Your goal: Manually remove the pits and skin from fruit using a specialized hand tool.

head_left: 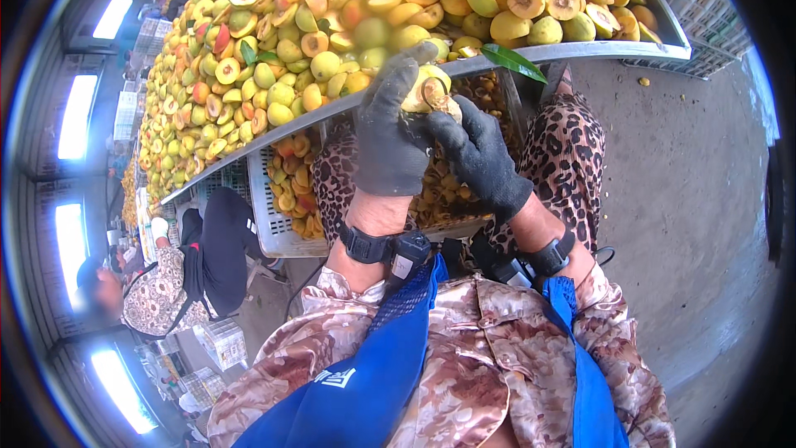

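Observation:
Both my hands wear dark grey gloves and meet over my lap, just below the edge of a metal table. My left hand (388, 129) is closed around a cut yellow peach (429, 93), its brownish inside facing up. With thumb and fingers, my right hand (482, 156) grips the peach's lower right side, at a pale, rough piece. Whether a tool sits between those fingers is hidden. Right beyond my hands, the metal table (604, 51) bears a big heap of yellow peaches (282, 93), many halved with brown hollows showing.
Under the table, a pale plastic crate (269, 220) holds peach halves between my knees. A green leaf (512, 62) lies on the table's rim. Stacked crates (705, 12) stand at the far right. A person in dark trousers (224, 241) sits to the left.

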Motion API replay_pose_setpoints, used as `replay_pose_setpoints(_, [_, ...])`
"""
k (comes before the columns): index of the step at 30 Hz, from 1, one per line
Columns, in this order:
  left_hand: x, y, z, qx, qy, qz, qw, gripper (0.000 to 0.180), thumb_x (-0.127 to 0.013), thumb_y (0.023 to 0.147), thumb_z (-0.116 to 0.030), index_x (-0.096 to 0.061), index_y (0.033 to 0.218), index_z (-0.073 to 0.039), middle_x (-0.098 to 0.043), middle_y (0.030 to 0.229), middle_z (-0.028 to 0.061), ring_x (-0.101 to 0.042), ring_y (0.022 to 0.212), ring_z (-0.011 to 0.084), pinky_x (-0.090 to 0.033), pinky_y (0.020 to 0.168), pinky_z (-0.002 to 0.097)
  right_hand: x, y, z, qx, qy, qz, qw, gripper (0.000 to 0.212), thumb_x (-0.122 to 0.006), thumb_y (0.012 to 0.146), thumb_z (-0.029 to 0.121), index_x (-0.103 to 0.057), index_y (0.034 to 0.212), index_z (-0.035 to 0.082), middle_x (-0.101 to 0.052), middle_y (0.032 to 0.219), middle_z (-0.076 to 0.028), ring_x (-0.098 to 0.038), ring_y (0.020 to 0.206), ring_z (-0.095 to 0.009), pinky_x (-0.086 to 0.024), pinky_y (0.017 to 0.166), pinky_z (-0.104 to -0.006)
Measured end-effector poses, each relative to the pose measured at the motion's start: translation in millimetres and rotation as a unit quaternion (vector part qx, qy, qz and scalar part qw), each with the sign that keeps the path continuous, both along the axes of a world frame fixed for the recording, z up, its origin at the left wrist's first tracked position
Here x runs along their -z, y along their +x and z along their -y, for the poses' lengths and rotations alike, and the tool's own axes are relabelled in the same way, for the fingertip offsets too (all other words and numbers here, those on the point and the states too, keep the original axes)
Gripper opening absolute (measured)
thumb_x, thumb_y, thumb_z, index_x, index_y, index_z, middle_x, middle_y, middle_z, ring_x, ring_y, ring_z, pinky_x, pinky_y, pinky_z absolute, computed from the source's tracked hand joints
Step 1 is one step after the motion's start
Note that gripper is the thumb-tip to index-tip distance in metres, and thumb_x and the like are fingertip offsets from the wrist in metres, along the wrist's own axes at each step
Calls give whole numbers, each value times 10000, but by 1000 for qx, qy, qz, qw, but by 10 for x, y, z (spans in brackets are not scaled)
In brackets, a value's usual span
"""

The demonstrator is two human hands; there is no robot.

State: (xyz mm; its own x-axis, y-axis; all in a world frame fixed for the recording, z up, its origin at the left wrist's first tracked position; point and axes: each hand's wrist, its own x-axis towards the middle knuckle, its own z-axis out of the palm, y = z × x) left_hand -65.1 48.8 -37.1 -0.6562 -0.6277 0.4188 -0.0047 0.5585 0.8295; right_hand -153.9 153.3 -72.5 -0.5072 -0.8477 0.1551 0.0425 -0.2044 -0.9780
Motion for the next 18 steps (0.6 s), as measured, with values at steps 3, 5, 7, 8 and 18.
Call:
replay_pose_setpoints(3, [-132,-97,-173,-3,324,-83,942,330,-506,1046,-285,-583,1161,15,-682,1091,148,-698,923,234,-579,833,335,117,66,45,-18,-24,54,998,310,-589,990,268,-612,1025,-40,-695,841,-174,-682,803,-211,-513,706,-368])
replay_pose_setpoints(5, [-203,-124,-201,2,362,-100,927,379,-480,1055,-335,-599,1122,18,-681,1040,138,-691,868,216,-575,785,317,74,73,-5,-23,-26,43,998,313,-585,993,270,-613,1035,-39,-695,862,-169,-663,813,-187,-511,719,-364])
replay_pose_setpoints(7, [-257,-140,-232,5,399,-120,909,438,-453,1063,-384,-615,1083,22,-680,989,128,-685,813,198,-572,737,298,10,76,-56,-29,-27,31,999,315,-581,995,272,-613,1046,-38,-695,883,-163,-643,824,-162,-509,733,-359])
replay_pose_setpoints(8, [-272,-153,-260,-17,377,-112,919,470,-442,1064,-407,-633,1039,22,-682,944,117,-678,798,187,-559,713,285,-12,75,-81,-40,-35,40,998,316,-575,999,271,-612,1059,-37,-693,898,-155,-633,828,-158,-506,740,-355])
replay_pose_setpoints(18, [-398,-107,-308,-47,210,-12,977,533,-447,1056,-446,-684,939,16,-701,891,103,-677,812,177,-562,747,298,28,134,-149,-139,-14,225,964,361,-555,1004,363,-638,1102,27,-596,810,15,-540,659,-75,-435,574,-256])
